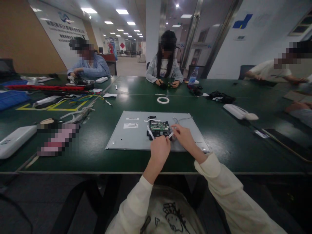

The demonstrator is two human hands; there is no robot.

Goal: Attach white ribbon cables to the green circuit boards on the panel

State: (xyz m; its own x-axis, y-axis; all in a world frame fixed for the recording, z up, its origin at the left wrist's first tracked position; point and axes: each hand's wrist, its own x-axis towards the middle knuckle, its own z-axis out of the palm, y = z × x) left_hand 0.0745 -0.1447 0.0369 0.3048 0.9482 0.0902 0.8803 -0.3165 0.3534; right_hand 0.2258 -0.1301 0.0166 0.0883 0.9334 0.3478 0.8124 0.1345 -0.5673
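Observation:
A green circuit board (159, 125) sits on a black bracket (158, 133), over a flat grey panel (126, 138) that looks like a display back. White strips lie along the board's top and left edges. My left hand (160, 149) is closed at the near edge of the bracket, its thumb and forefinger pinching the end of a short white strip (171, 134). At the board's right side, my right hand (183, 136) has its fingertips pressed together; what they pinch is too small to make out. A thin grey cable (184, 118) runs behind them on the panel.
A white tape roll (163, 100) lies beyond the panel on the green table (136, 102). White devices (236, 111) and a dark tablet-like slab (287, 143) are to the right. Cables, a pink item (58, 139) and tools crowd the left. Several people sit around the table.

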